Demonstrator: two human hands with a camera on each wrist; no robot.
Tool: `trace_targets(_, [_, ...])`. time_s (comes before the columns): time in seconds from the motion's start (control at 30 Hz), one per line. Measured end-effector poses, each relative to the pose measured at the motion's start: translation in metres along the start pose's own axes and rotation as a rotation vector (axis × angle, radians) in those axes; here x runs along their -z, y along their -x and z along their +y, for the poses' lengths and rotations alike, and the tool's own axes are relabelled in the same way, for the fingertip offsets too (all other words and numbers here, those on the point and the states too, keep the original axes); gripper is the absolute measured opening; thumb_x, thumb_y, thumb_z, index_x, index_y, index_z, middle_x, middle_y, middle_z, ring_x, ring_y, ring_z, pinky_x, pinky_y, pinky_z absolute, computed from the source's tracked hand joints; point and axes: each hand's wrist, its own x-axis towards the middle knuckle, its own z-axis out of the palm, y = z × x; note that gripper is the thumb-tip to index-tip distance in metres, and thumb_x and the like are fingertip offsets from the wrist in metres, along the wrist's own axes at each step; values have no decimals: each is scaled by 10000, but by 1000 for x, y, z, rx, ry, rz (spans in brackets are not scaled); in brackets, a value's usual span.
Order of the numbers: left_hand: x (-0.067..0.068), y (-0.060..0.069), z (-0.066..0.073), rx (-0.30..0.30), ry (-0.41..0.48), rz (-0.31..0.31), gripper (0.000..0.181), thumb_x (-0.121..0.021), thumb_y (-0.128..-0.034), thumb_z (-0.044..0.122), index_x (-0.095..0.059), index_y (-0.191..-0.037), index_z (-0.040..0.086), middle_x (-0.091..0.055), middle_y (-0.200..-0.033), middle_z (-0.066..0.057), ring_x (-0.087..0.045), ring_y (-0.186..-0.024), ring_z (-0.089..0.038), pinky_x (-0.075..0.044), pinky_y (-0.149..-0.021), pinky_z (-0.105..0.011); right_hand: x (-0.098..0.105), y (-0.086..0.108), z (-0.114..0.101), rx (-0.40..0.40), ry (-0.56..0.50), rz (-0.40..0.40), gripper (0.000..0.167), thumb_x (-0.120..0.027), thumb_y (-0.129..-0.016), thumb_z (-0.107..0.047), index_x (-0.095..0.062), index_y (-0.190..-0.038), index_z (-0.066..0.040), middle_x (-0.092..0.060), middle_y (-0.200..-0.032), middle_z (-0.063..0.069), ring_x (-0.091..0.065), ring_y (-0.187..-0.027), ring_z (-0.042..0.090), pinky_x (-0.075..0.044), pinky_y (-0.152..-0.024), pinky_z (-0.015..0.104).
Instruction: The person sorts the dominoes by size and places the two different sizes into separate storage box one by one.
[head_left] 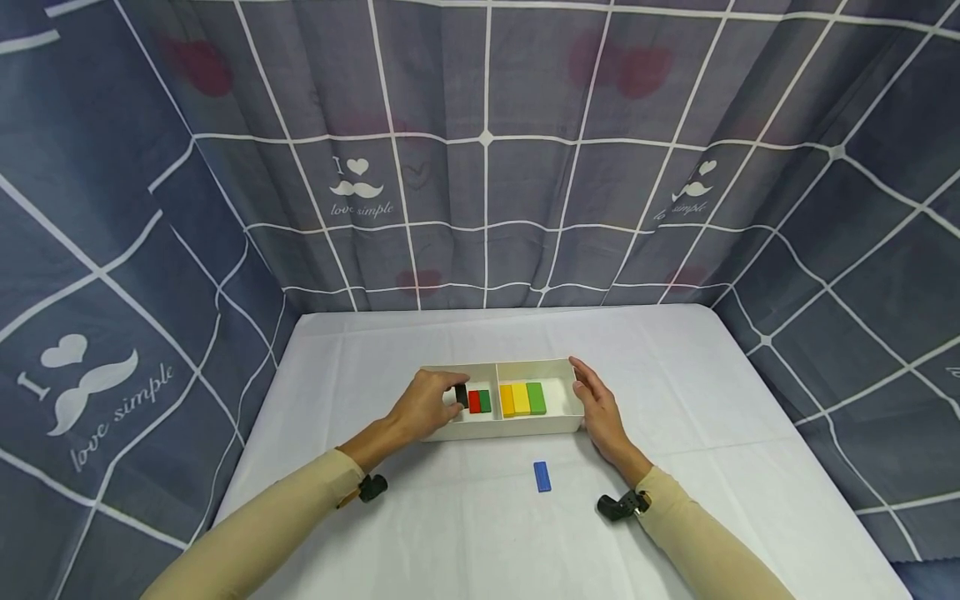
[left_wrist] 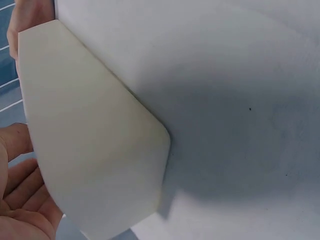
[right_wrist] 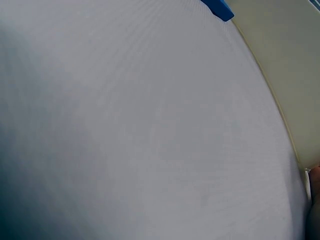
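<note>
A white two-compartment box rests on the table. In its left compartment my left hand pinches a black block between thumb and fingers, beside a red block and a dark green block. The right compartment holds an orange block, a yellow block and a light green block, side by side. My right hand grips the box's right end. The box's outer wall covers the black block in the left wrist view.
A blue block lies on the white tablecloth in front of the box, between my forearms. It shows partly at the top of the right wrist view. Checked curtains surround the table at the back and sides.
</note>
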Motion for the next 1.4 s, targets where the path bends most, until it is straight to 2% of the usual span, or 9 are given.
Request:
trace_targets(0.37, [-5, -6, -7, 30, -3, -68, 487, -858, -891, -37, -727, -1359, -63, -768, -1339, -205, -761, -1213, -358, -634, -1030, -493, 1, -1, 1, -4, 9, 7, 493, -467, -1193, -268, -450, -1685, -244, -407, -1760, 61, -318, -1662, 271, -306, -1181, 57])
trace_targets(0.53, [-6, -9, -8, 26, -19, -98, 488, -859, -899, -28, -725, -1368, -54, -753, -1371, -203, -729, -1293, -350, -601, -1089, -509, 1, -1, 1, -9, 7, 11, 488, -465, -1194, -272, -455, -1681, -252, -408, -1758, 49, -317, -1662, 261, -278, -1344, 352])
trace_targets(0.67, [-7, -12, -10, 25, -33, -114, 484, -864, -895, -28, -731, -1359, -54, -756, -1364, -205, -722, -1307, -348, -592, -1105, -504, 0, -1, 1, -2, 8, 11, 490, -466, -1193, -263, -454, -1682, -238, -406, -1759, 65, -315, -1662, 281, -244, -1359, 525])
trace_targets(0.73, [-7, -13, -12, 25, -40, -126, 484, -868, -894, -25, -733, -1358, -50, -760, -1357, -200, -724, -1305, -344, -591, -1108, -498, 0, -1, 2, -4, 14, 12, 489, -465, -1194, -266, -454, -1682, -243, -408, -1758, 62, -320, -1660, 279, -261, -1359, 477])
trace_targets(0.8, [-8, -14, -13, 27, -44, -140, 487, -872, -892, -20, -735, -1359, -44, -764, -1354, -194, -725, -1301, -342, -591, -1109, -494, 0, -1, 2, -8, 18, 12, 489, -465, -1194, -271, -453, -1682, -245, -406, -1760, 60, -319, -1661, 277, -289, -1342, 351])
trace_targets(0.9, [-8, -16, -14, 24, -53, -152, 486, -878, -890, -15, -739, -1354, -43, -770, -1342, -188, -732, -1287, -337, -592, -1109, -490, 0, -1, 1, -9, 15, 12, 489, -465, -1195, -278, -452, -1683, -251, -412, -1756, 62, -329, -1656, 269, -312, -1249, 158])
trace_targets(0.97, [-9, -17, -15, 24, -57, -157, 480, -880, -889, -14, -742, -1348, -43, -774, -1335, -186, -735, -1278, -334, -593, -1107, -487, 0, -1, 0, -7, 15, 10, 493, -465, -1194, -281, -449, -1685, -248, -411, -1757, 70, -330, -1655, 273, -310, -1205, 104])
trace_targets(1.27, [-9, -21, -14, 14, -45, -175, 438, -871, -881, -47, -757, -1304, -66, -784, -1298, -195, -742, -1237, -339, -601, -1091, -491, 0, 0, 0, -13, 17, 12, 492, -462, -1195, -274, -448, -1685, -244, -411, -1755, 58, -328, -1653, 266, -305, -1229, 141])
trace_targets(1.4, [-11, -22, -16, 6, -62, -177, 426, -866, -876, -61, -761, -1289, -72, -785, -1290, -201, -742, -1233, -343, -604, -1087, -494, 0, -1, 1, -12, 19, 17, 492, -465, -1193, -262, -450, -1684, -228, -408, -1758, 76, -321, -1658, 286, -294, -1326, 299])
